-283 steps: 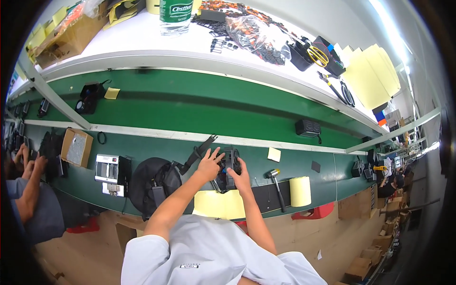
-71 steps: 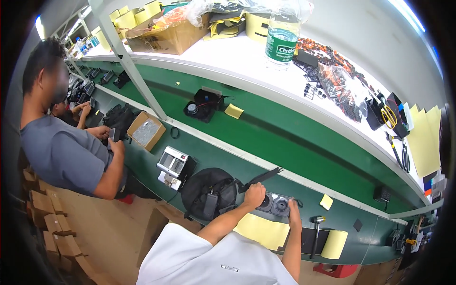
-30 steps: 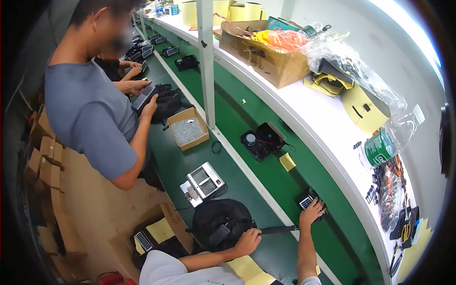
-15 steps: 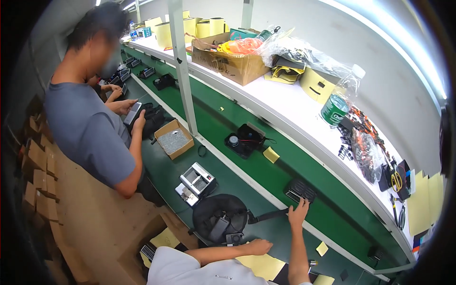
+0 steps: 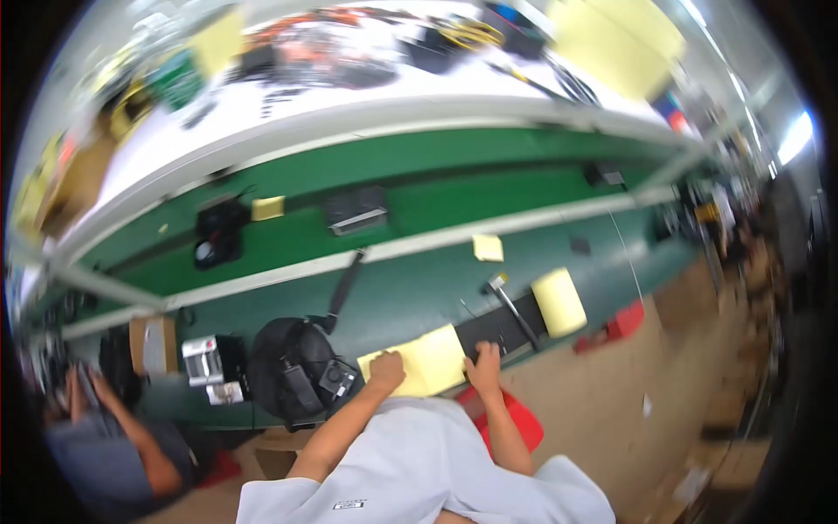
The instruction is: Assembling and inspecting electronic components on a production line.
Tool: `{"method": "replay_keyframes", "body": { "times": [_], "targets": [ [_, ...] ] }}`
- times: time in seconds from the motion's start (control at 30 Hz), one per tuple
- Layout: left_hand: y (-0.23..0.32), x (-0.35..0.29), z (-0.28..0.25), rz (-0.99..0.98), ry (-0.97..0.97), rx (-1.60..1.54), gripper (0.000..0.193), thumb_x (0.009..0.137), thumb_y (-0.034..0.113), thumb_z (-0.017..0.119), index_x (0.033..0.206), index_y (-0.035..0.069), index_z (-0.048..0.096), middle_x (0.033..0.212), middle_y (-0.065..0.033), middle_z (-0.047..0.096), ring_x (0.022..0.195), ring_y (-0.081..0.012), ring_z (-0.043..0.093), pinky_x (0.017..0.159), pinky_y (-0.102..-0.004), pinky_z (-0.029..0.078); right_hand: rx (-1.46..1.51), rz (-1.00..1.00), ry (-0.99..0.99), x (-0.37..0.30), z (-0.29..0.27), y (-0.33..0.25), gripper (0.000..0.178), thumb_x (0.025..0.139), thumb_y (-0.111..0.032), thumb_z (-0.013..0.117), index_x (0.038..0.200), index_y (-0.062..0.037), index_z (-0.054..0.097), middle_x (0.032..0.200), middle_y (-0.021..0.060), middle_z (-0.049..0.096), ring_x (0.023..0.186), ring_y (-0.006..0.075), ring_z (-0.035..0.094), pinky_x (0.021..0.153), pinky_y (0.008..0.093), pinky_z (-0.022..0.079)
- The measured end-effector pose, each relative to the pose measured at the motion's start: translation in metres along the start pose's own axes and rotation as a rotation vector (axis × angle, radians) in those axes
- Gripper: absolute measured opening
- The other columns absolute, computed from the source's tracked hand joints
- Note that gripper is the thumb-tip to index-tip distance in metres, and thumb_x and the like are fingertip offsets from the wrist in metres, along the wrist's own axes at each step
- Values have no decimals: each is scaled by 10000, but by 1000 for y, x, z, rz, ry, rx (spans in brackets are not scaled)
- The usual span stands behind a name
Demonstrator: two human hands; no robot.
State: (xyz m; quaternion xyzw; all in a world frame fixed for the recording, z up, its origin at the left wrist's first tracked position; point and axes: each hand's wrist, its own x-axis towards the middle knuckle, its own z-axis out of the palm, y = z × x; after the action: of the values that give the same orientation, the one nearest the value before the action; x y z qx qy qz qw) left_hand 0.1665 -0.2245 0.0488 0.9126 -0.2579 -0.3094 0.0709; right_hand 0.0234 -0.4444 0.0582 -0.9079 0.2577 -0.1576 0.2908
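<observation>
My left hand (image 5: 387, 371) is curled closed on a yellow sheet (image 5: 425, 371) at the bench's near edge; whatever it may hold is hidden. My right hand (image 5: 484, 367) is at that sheet's right end, by a dark flat piece (image 5: 489, 329), with thumb and fingers apart and nothing visible between them. Across the dark piece lies a hammer (image 5: 517, 312), beside a curved yellow sheet (image 5: 559, 302). Left of my left hand sits a round black bag (image 5: 284, 345) with a strap (image 5: 344, 288), carrying a small black box-shaped device (image 5: 337, 377).
A silver-and-black machine (image 5: 205, 361) and a carton (image 5: 154, 345) stand further left, near a co-worker (image 5: 113, 450). Black speaker-like units, among them a box-shaped one (image 5: 358, 211), lie on the green strip below a cluttered white shelf (image 5: 349, 106). A red stool (image 5: 515, 428) is below my right arm.
The view has swung to the right. My right hand has come back from the black unit on the green strip to the yellow sheet. My left hand stays closed, now on the sheet.
</observation>
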Motion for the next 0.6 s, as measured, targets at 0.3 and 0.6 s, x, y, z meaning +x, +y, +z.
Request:
{"method": "replay_keyframes", "body": {
  "times": [0.3,0.6],
  "targets": [
    [25,-4,-12,73,-105,94,491,780,296,742,1110,-18,559,1101,-243,605,1010,-376,640,842,-439,540,-255,338,13,16,-20,-18,787,671,-460,811,1228,1,498,1213,224,465,1119,386,499,900,462,452],
    [23,-7,-11,54,-81,83,483,794,333,736,1097,-5,570,1081,-239,618,999,-366,648,825,-444,537,-344,319,-168,71,-10,-32,713,680,-530,787,1095,-31,493,1090,171,461,967,362,567,725,457,533]
  ]
}}
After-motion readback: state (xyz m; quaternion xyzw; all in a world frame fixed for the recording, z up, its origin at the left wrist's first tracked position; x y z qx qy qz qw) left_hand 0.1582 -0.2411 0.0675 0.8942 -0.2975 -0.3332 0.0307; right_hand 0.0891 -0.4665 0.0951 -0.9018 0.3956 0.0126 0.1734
